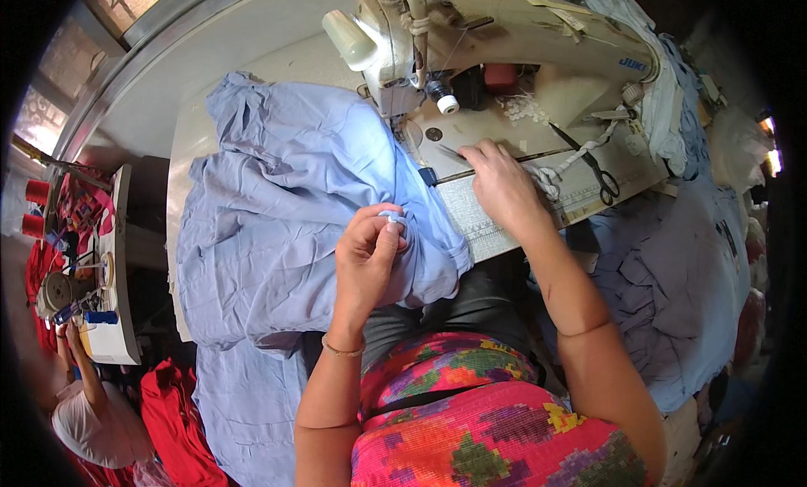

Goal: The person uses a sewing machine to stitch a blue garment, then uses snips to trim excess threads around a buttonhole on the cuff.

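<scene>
A light blue cloth garment [277, 176] lies in folds over the sewing table and hangs off its front edge. My left hand [367, 256] is closed in a pinch on a gathered bit of this cloth, where a small pale spot shows at the fingertips. At the table beside the machine, my right hand [504, 188] has its fingers closed on a slim pointed metal tool [452, 154]; the palm hides the rest of it. The sewing machine [395, 50] stands just beyond both hands.
Black-handled scissors [601, 177] and a twisted white cord [580, 157] lie right of my right hand. Small white pieces [523, 108] are scattered under the machine arm. Blue-grey cloth [664, 277] is piled at right. At far left, another person [101, 415] works near red cloth [172, 420].
</scene>
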Demonstrator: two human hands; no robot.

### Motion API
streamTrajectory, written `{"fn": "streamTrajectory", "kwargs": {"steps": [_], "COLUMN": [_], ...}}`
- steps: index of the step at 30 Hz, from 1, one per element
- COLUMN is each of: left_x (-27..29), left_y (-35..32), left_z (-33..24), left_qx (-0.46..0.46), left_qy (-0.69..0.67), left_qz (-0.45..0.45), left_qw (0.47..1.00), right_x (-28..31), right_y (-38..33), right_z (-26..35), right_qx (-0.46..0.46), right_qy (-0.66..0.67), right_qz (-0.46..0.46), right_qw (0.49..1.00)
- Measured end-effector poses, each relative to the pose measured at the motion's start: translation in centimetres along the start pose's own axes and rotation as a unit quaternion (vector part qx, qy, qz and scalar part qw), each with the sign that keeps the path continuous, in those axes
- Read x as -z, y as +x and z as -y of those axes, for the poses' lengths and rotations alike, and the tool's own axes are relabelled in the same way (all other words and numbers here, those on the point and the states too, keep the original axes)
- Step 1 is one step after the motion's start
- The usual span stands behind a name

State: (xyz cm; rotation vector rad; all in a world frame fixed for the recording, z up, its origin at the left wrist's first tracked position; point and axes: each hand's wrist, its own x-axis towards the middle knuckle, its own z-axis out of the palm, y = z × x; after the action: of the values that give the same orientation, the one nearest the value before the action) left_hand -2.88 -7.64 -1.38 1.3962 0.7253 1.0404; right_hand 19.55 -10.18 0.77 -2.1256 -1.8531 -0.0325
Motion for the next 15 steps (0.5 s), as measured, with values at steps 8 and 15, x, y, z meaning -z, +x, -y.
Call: {"fn": "streamTrajectory", "kwargs": {"steps": [8, 15], "left_x": [0.4, -0.4], "left_y": [-0.2, -0.1], "left_z": [0.6, -0.6], "left_qx": [-0.038, -0.039], "left_qy": [0.071, 0.078], "left_qz": [0.002, -0.006], "left_qw": [0.997, 0.996], "right_x": [2.1, 0.8], "right_y": [-2.3, -4.7], "right_z": [4.0, 6.3], "right_qx": [0.002, 0.117], "right_qy": [0.339, 0.236], "right_qz": [0.066, -0.016], "right_qw": [0.939, 0.965]}}
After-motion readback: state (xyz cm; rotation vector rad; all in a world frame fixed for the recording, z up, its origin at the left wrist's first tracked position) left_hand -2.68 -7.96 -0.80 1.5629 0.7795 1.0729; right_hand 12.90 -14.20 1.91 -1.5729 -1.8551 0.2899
